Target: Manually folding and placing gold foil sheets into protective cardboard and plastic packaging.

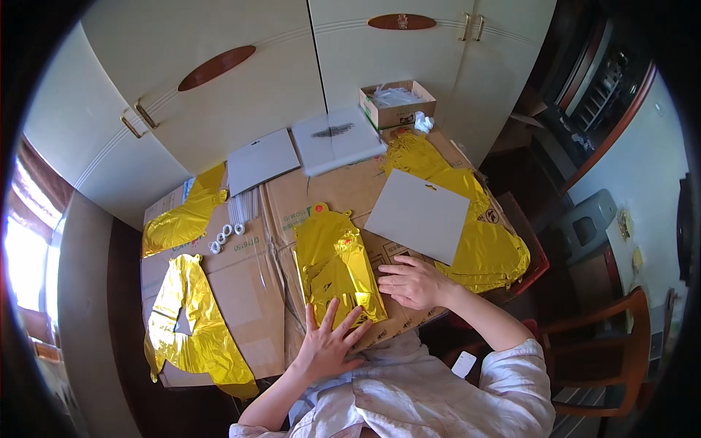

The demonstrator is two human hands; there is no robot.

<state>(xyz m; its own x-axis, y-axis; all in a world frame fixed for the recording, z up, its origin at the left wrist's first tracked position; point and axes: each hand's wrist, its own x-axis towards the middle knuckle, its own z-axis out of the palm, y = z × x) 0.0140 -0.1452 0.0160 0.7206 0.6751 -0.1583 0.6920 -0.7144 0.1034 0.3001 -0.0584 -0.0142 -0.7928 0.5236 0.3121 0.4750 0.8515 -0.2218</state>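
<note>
In front of me a gold foil balloon (332, 266) lies flat, folded into a long rectangle on the cardboard-covered table. My left hand (328, 332) rests on its near end, fingers spread over the foil. My right hand (415, 283) lies palm down just right of the foil, its fingers stretched out on the cardboard and holding nothing. Beyond that hand a grey-white card (418, 215) with a hanging slot lies on top of more gold foil (493, 252). Another flat gold foil balloon (193, 314) spreads at the left, partly over the table's near edge.
Further gold foil (186, 219) lies at the far left. Near it are several small white rolls (226, 233) and thin clear straws (244, 206). A second card (263, 160), a stack of clear bags (338, 140) and an open cardboard box (398, 115) line the back. A wooden chair (635, 350) stands right.
</note>
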